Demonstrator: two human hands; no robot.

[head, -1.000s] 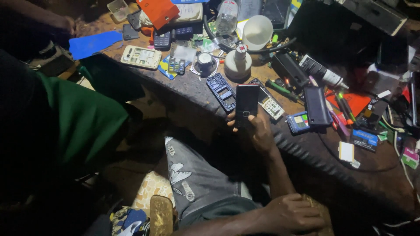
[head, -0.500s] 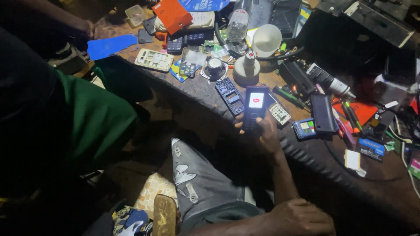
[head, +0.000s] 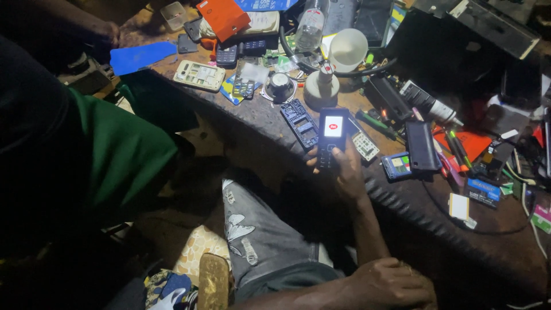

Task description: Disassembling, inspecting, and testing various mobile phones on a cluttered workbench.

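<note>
Keypad phone [head: 331, 136] grasped, screen lit.
Right hand [head: 343, 172] clenched it just beside a keypad frame [head: 300, 122]; left hand [head: 390, 284] rested loosely closed, holding nothing.

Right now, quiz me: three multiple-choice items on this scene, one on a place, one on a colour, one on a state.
1. Where is the white cup?
A. beside the clear bottle
B. on the floor
C. on the person's knee

2. What colour is the sleeve at the left?
A. red
B. green
C. white

3. How is the phone's screen?
A. dark
B. lit
C. covered by a cloth

Answers:
1 A: the cup sits on the table, just right of the bottle.
2 B: the cloth is plainly green.
3 B: the screen glows white and red in the hand that holds the phone.
</note>
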